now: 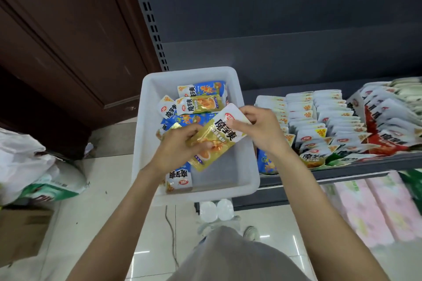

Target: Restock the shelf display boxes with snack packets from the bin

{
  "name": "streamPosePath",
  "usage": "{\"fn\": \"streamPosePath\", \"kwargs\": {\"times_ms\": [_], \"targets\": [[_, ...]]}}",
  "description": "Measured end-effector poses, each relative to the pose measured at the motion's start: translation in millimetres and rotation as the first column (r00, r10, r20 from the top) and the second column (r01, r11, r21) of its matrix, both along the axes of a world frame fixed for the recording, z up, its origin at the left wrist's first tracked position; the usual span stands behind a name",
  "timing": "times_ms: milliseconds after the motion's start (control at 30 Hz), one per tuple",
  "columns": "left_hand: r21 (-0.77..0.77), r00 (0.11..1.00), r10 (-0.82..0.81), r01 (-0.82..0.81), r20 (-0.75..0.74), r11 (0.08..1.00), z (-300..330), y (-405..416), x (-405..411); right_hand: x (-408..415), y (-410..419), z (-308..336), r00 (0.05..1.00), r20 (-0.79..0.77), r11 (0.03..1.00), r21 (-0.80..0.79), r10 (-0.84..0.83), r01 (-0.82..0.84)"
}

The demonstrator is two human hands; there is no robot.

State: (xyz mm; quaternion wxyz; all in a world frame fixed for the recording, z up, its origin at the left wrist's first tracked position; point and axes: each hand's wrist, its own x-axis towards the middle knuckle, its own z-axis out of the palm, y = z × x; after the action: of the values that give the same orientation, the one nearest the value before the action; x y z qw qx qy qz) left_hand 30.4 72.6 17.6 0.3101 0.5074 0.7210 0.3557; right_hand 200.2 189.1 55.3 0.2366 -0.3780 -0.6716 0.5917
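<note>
A white plastic bin (146, 134) sits at the left end of the shelf, with several yellow and blue snack packets (201, 102) lying in it. Above the bin I hold a yellow-and-white snack packet (220, 138) with both hands. My left hand (180, 146) grips its lower yellow end. My right hand (258, 128) pinches its upper white end. To the right, display boxes (319, 125) on the shelf hold upright rows of white, yellow, red and green packets.
The dark shelf edge (342, 170) runs to the right, with pink packs (374, 210) on the level below. Left on the tiled floor lie white bags (29, 166) and a cardboard box (22, 232). Behind them is a brown wooden door (68, 41).
</note>
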Motion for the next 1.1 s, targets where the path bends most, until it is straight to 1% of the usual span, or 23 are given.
{"fn": "streamPosePath", "kwargs": {"times_ms": [33, 67, 133, 200, 267, 367, 400, 467, 500, 533, 567, 600, 633, 667, 700, 767, 867, 933, 1033, 1100], "targets": [[-0.001, 0.992, -0.015, 0.015, 0.126, 1.000, 6.7, 2.6, 7.8, 10.0, 2.1, 2.3, 0.999, -0.032, 0.998, -0.045, -0.044, 0.043], [0.010, 0.983, -0.035, 0.034, 0.180, 0.999, 10.7, 5.8, 14.4, 18.8, 3.8, 3.4, 0.996, -0.043, 0.995, -0.076, -0.075, 0.071], [0.017, 0.962, -0.087, 0.085, 0.260, 0.996, 17.0, 12.4, 27.7, 34.2, 5.4, 3.7, 0.993, -0.040, 0.989, -0.103, -0.109, 0.104], [0.036, 0.941, -0.138, 0.134, 0.310, 0.990, 20.4, 18.3, 42.9, 49.7, 5.8, 5.2, 0.990, -0.051, 0.987, -0.094, -0.135, 0.130], [0.052, 0.927, -0.179, 0.171, 0.329, 0.984, 22.0, 24.6, 59.8, 71.4, 7.0, 10.3, 0.993, -0.013, 0.994, 0.001, -0.114, 0.114], [0.105, 0.928, -0.219, 0.196, 0.302, 0.975, 18.0, 35.3, 94.1, 117.5, 9.2, 24.3, 0.981, 0.195, 0.981, 0.191, -0.024, -0.014], [0.115, 0.929, -0.226, 0.200, 0.294, 0.973, 15.1, 39.2, 107.5, 133.7, 9.3, 29.1, 0.971, 0.237, 0.975, 0.218, -0.019, -0.034], [0.128, 0.930, -0.253, 0.226, 0.267, 0.966, 9.7, 46.5, 135.8, 162.3, 8.6, 36.3, 0.968, 0.250, 0.969, 0.245, -0.033, -0.030], [0.144, 0.933, -0.281, 0.253, 0.226, 0.957, 8.1, 50.6, 150.5, 174.6, 8.1, 38.7, 0.965, 0.256, 0.962, 0.272, -0.053, -0.020], [0.167, 0.941, -0.314, 0.292, 0.128, 0.942, 4.9, 55.8, 162.8, 185.6, 8.7, 39.1, 0.960, 0.269, 0.944, 0.328, -0.080, -0.014], [0.191, 0.941, -0.335, 0.336, -0.038, 0.922, 2.1, 61.5, 172.8, 195.0, 9.8, 39.0, 0.947, 0.299, 0.912, 0.410, -0.115, -0.019], [0.210, 0.918, -0.334, 0.377, -0.213, 0.902, -0.5, 66.8, 181.5, 202.7, 11.3, 37.9, 0.932, 0.324, 0.873, 0.487, -0.162, -0.018], [0.210, 0.881, -0.316, 0.403, -0.353, 0.891, -2.4, 71.6, 188.0, 208.2, 12.7, 37.5, 0.921, 0.329, 0.836, 0.549, -0.209, -0.007], [0.197, 0.851, -0.290, 0.406, -0.439, 0.892, -4.9, 76.1, 192.3, 211.7, 14.3, 36.8, 0.918, 0.311, 0.808, 0.589, -0.247, 0.018], [0.192, 0.832, -0.263, 0.397, -0.489, 0.898, -6.9, 80.0, 194.8, 213.0, 16.0, 36.0, 0.922, 0.278, 0.788, 0.614, -0.271, 0.047], [0.209, 0.799, -0.200, 0.375, -0.568, 0.903, -8.6, 86.2, 195.4, 213.0, 20.6, 30.5, 0.927, 0.215, 0.758, 0.644, -0.306, 0.101], [0.234, 0.737, -0.104, 0.341, -0.668, 0.910, -12.6, 94.7, 195.2, 211.3, 32.2, 15.8, 0.935, 0.185, 0.764, 0.634, -0.303, 0.122], [0.213, 0.726, -0.098, 0.324, -0.681, 0.922, -16.1, 98.5, 194.7, 209.0, 40.1, 9.6, 0.936, 0.202, 0.750, 0.655, -0.288, 0.089], [0.168, 0.710, -0.117, 0.318, -0.695, 0.933, -24.9, 99.8, 196.8, 207.1, 49.3, 6.5, 0.933, 0.257, 0.681, 0.732, -0.253, -0.017], [0.181, 0.749, -0.133, 0.322, -0.649, 0.929, -30.3, 99.2, 196.7, 208.6, 54.3, 4.1, 0.922, 0.302, 0.647, 0.759, -0.243, -0.077]]}}
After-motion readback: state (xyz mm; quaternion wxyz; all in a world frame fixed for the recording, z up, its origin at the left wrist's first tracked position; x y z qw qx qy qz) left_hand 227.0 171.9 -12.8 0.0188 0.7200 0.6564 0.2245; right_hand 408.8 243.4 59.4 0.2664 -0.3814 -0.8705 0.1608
